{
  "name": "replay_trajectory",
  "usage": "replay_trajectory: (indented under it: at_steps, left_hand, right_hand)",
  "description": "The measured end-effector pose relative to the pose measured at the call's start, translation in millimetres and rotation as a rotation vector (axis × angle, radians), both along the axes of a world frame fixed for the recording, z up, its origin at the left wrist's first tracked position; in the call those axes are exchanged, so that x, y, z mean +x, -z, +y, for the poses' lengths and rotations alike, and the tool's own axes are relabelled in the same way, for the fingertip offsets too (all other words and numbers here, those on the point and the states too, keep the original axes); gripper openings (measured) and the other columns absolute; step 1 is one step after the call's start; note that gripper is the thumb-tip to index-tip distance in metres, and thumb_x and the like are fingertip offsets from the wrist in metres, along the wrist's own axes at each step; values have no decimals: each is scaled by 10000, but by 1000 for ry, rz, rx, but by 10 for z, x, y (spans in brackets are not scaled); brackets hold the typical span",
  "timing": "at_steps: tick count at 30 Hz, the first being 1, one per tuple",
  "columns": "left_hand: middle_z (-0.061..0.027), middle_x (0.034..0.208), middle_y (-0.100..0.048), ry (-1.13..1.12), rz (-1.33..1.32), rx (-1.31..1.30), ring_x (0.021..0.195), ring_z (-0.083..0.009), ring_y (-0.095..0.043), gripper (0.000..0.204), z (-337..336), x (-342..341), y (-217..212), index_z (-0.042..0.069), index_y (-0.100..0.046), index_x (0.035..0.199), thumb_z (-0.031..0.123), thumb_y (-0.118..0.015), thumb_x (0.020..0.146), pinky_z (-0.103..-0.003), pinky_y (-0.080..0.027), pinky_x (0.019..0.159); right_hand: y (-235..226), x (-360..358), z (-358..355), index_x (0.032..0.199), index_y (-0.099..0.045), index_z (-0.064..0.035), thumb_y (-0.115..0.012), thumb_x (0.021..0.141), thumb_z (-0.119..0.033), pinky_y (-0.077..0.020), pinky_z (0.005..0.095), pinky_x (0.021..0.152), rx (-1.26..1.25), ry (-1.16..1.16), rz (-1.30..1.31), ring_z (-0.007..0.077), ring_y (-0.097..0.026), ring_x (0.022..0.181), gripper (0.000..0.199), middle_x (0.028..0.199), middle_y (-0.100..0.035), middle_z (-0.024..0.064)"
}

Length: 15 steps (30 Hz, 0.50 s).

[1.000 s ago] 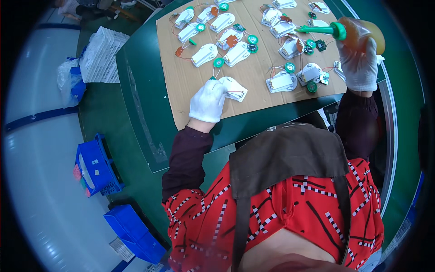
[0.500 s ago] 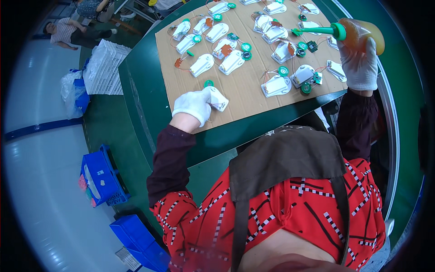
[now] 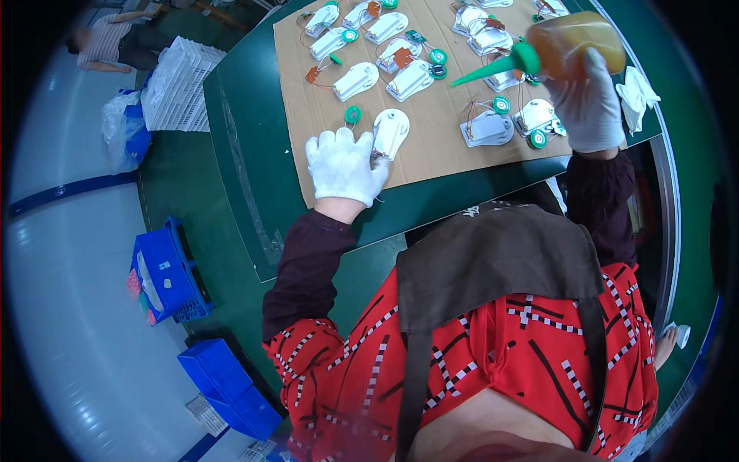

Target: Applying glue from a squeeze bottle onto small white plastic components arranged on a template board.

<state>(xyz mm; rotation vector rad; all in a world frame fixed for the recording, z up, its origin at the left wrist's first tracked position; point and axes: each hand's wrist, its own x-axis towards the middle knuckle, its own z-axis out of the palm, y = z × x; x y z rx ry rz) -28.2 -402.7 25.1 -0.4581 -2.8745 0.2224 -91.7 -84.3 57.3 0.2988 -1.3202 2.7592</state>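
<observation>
My right hand [image 3: 586, 108], in a white glove, is wrapped round a squeeze bottle [image 3: 577, 46] of amber liquid. Its long green nozzle slants down to the left above the cardboard. At the near left of the cardboard, my gloved left hand [image 3: 344, 168] grips the lower end of a white plastic housing [image 3: 392, 131] at its thumb side; the fingers partly hide the grip. A round green-rimmed part [image 3: 352, 115] lies just beyond the fingers. Similar white housings [image 3: 356, 81] with thin wires, green discs and orange-brown pieces lie in loose rows farther off.
A brown cardboard sheet [image 3: 431, 165] covers much of the green table [image 3: 246, 169]. White cloth gloves [image 3: 636, 98] lie at the right. Stacked white crates [image 3: 181, 92] and blue bins [image 3: 164, 269] stand on the floor at left. Another person [image 3: 115, 42] is at the far left.
My right hand has brought the bottle left, its nozzle now nearer the middle of the cardboard. The housing at my left hand has turned, its rounded end now pointing away from me.
</observation>
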Motion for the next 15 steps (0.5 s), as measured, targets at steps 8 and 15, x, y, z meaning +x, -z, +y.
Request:
replay_trajectory:
  at_steps: [8,15]
  left_hand:
    - [-27,620,-520,70,148,543,657,-227,-496,213,-36,86,459,120,-624,778,273,-688,645,-359,-398,618]
    - [-37,643,-589,57,173,787,630,-228,-534,181,33,35,529,94,-626,793,188,-692,653,-336,-429,577]
  right_hand:
    - [58,102,-548,1195,-403,-24,-589,821,-208,-439,364,900,134,-200,19,207,-520,1054,457,1140,-507,91]
    - [193,285,-958,1205,-424,-18,-719,698,-115,-425,299,852,430,-80,48,158,-523,997,594,1089,-539,63]
